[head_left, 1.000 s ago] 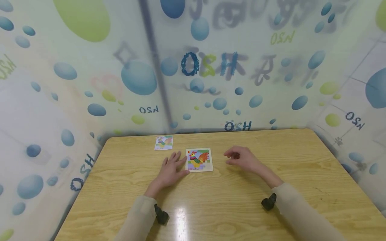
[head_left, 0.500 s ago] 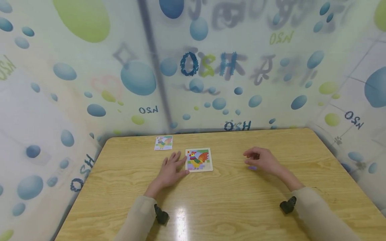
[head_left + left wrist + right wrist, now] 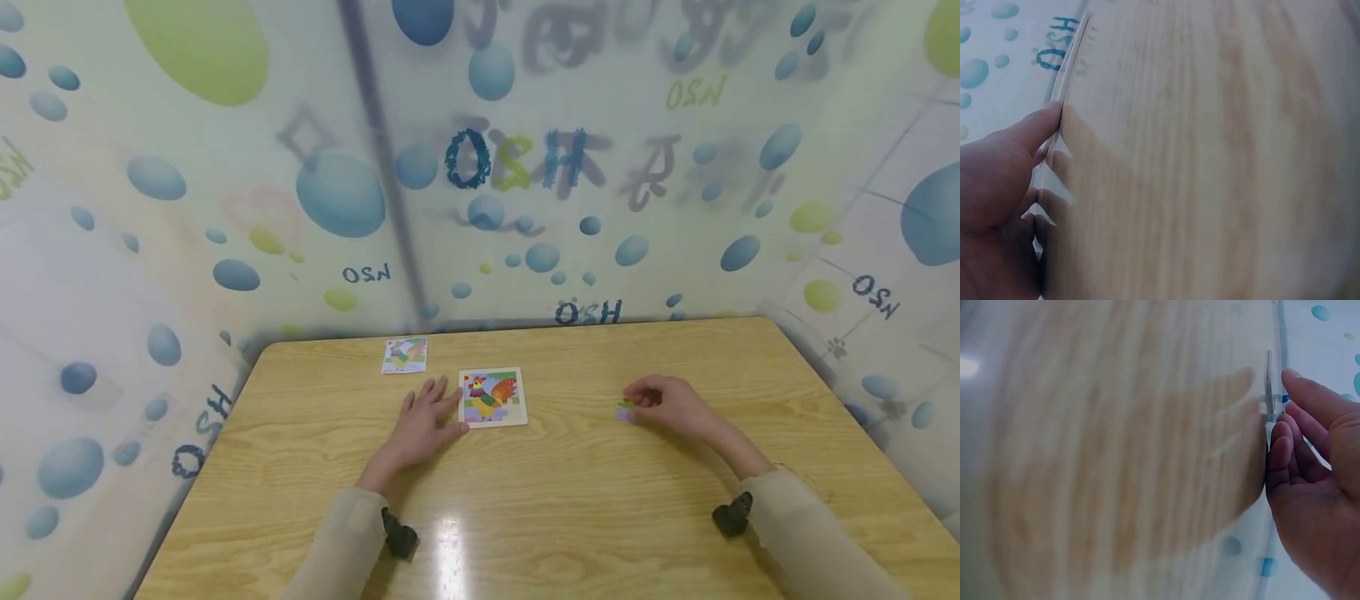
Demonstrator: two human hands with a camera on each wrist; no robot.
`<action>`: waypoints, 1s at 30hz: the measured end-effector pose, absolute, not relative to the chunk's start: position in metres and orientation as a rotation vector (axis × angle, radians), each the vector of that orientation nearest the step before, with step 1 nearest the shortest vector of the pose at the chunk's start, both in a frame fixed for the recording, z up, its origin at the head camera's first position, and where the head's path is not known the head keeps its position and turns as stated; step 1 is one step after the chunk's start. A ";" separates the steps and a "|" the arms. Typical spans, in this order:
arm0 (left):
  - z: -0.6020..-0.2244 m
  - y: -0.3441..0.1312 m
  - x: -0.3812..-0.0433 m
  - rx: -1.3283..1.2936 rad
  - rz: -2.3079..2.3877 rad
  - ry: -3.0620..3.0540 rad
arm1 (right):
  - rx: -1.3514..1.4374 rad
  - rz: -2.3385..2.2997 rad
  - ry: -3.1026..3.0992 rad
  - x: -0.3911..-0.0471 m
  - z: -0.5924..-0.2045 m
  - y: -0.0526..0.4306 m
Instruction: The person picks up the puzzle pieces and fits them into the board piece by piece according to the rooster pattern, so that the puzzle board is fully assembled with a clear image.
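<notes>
A small square puzzle tray with a white border and a colourful rooster picture lies on the table. Pale gaps show at the picture's lower right. My left hand rests at the tray's left side, fingers spread, with the thumb by the near corner and the index finger by the left edge. Further right, my right hand is at a small purple-and-green puzzle piece, its fingers bent and its thumb close beside the piece. The right wrist view shows the curled fingers, but whether they pinch the piece is unclear.
A paper card with a paler rooster picture lies behind my left hand. The wooden table meets a patterned wall at its back edge. Dark wrist cameras sit on both cuffs.
My right hand has moved right, away from the tray, to the purple-and-green puzzle piece, which now shows past its fingertips. My left hand stays beside the tray.
</notes>
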State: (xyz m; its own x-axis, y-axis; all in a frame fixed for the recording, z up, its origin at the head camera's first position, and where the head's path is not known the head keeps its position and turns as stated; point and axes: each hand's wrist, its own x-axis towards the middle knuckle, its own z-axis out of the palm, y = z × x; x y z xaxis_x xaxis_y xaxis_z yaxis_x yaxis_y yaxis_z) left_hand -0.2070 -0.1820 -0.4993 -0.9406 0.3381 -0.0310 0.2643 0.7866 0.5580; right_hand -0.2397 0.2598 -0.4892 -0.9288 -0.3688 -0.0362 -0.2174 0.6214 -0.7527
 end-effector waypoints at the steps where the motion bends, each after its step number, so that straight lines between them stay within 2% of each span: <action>1: -0.499 -0.182 -0.207 0.481 0.860 2.845 | -0.490 -1.189 2.654 -0.240 -0.490 0.260; 30: -0.501 -0.184 -0.207 0.493 0.869 2.842 | -0.623 -1.169 2.607 -0.251 -0.484 0.239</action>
